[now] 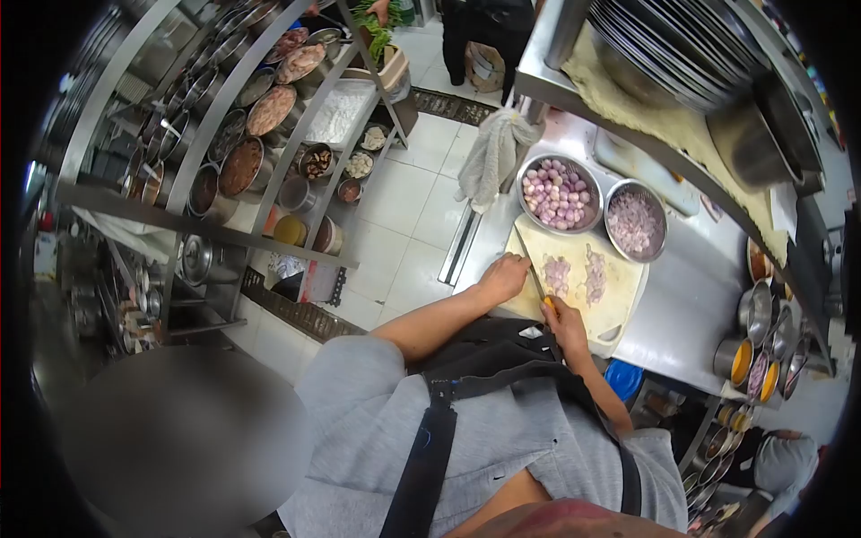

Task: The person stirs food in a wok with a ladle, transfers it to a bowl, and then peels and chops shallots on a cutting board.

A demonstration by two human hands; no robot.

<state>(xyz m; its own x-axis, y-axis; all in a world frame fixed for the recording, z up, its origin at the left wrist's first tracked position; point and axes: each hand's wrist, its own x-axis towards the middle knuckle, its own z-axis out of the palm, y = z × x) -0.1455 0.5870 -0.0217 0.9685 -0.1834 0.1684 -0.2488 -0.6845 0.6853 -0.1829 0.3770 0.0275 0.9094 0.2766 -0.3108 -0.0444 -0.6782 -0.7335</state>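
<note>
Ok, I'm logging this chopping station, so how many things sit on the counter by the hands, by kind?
Metal bowls: 2
Cutting board: 1
Knife: 1
Chopped piles: 2
Total: 6

A grey short-sleeved shirt (377, 421) covers the shoulders and torso. Its soft, slightly wrinkled sleeves end about the elbow on both arms. Over it lies a black apron (502, 350), the bib dark against the grey cloth. A broad black strap (426, 466) runs down the near left side of the chest and carries a small blue mark. A narrower black band crosses on the right. A small white patch (529, 333), perhaps a label, sits on the bib. The forearms, the left hand (504, 276) and the right hand (567, 325) are bare.
</note>
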